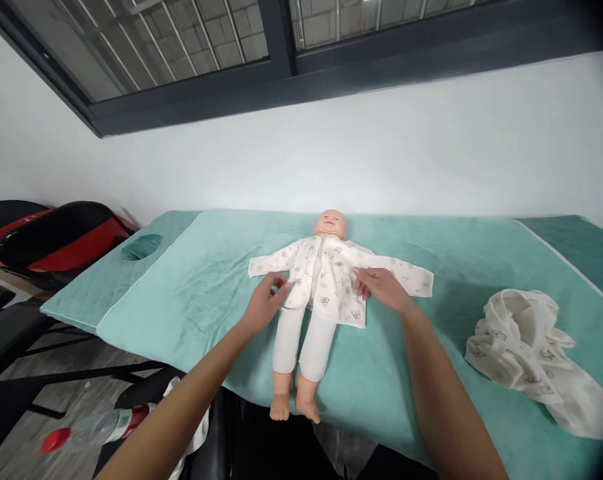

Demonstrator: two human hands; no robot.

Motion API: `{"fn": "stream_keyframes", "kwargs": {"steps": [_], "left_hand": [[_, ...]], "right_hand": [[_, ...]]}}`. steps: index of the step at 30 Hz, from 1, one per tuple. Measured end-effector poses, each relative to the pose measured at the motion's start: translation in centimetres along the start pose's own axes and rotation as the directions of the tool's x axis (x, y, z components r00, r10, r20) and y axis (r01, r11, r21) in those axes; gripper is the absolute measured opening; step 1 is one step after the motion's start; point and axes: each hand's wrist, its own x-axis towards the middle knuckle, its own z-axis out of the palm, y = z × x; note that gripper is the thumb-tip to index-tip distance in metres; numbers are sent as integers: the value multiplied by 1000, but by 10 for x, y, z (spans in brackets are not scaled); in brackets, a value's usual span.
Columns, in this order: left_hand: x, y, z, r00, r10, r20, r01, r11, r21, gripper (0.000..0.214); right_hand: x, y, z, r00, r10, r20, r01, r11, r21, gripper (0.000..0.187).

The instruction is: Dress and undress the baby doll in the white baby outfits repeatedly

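Two bare hands at the front of a doll's patterned jacket

A baby doll (330, 227) lies face up in the middle of a bed (206, 267) spread with a pale green cover, its head near the white wall (406, 153) and its bare feet at the near edge. It wears a white jacket (341, 287) with small printed figures. The sleeves stretch out to both sides, and the two front panels part slightly below the neck. White cloth covers the legs down to the ankles.

The person's left hand (268, 301) is at the lower side of the jacket, its grip loosely curled, thumb and fingers slightly apart. The right hand (381, 287) is at the opposite side, its fingers bent inward in a narrow grip beside the fabric. Whether either grip has hold of the cloth, I cannot tell.

To the right on the bed, well apart from the doll, sits a crumpled bundle of white printed cloth (516, 347). At the lower left, a clear bottle (94, 430) with a red cap lies on its side, partly behind the left forearm. Red-and-black chairs (66, 233) stand beyond the bed's left end, and a dark-framed window (281, 73) runs above.
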Motion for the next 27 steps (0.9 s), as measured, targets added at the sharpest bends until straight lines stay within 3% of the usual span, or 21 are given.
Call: {"fn": "stream_keyframes", "kwargs": {"steps": [4,7,10,13,15,17,21,22,24,27], "left_hand": [[-41,-26,-3,990,20,136,-13,998,-53,27],[-49,-35,5,997,48,64,-46,999,-22,20],[-51,-33,17,988,138,-67,-137,990,17,7],[-56,-23,23,942,238,-237,-237,971,34,8],[-61,-17,23,916,285,-282,-284,958,46,10],[-66,-13,18,919,333,-210,-329,943,55,13],[-71,-15,0,926,377,-8,-376,925,60,16],[-70,-15,-5,928,373,7,-373,927,40,14],[-66,-14,-10,939,344,-7,-344,939,-22,20],[-51,-11,-6,970,228,-82,-237,961,-143,36]], "right_hand": [[-5,4,13,964,12,267,9,997,-78,53],[-15,4,25,944,-47,328,66,997,-45,44],[-27,2,36,961,-66,267,82,995,-49,44],[-42,-6,46,986,-89,143,103,991,-90,46],[-54,-14,52,992,-118,43,122,986,-114,47],[-65,-23,55,992,-121,33,125,978,-166,48],[-74,-41,45,971,-65,231,145,925,-351,48],[-70,-45,40,975,-88,204,163,909,-385,46],[-54,-53,30,979,-200,24,190,876,-443,37],[-12,-61,22,918,-360,-164,214,801,-559,23]]}}
